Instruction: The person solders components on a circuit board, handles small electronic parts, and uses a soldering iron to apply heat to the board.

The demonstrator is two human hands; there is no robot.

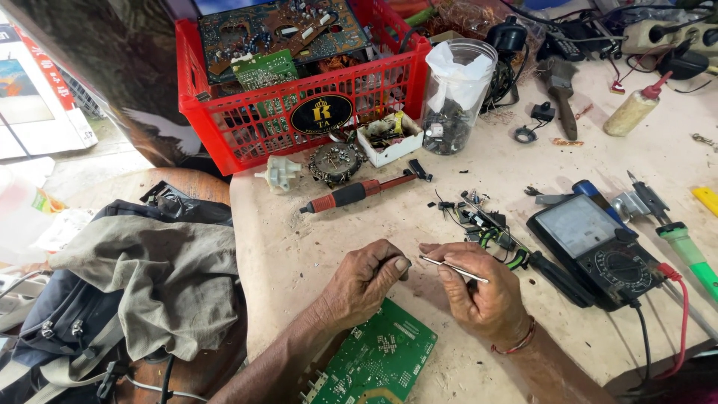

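Observation:
My left hand (368, 280) rests on the workbench with its fingers curled and thumb pinched to the forefinger; whether something tiny sits between them I cannot tell. My right hand (482, 290) grips slim metal tweezers (453, 268), their tips pointing left toward the left hand's fingertips. A green circuit board (378, 359) lies just below both hands at the bench's front edge. A small bundle of wired electronic parts (482, 221) lies just beyond the right hand.
An analogue multimeter (598, 247) with red and black leads sits right. A red-handled tool (351, 194), a green-handled soldering iron (688, 251), a clear jar (456, 97), a red crate (299, 112) of boards and a brush (561, 90) lie farther back. A bag with cloth (149, 277) sits left.

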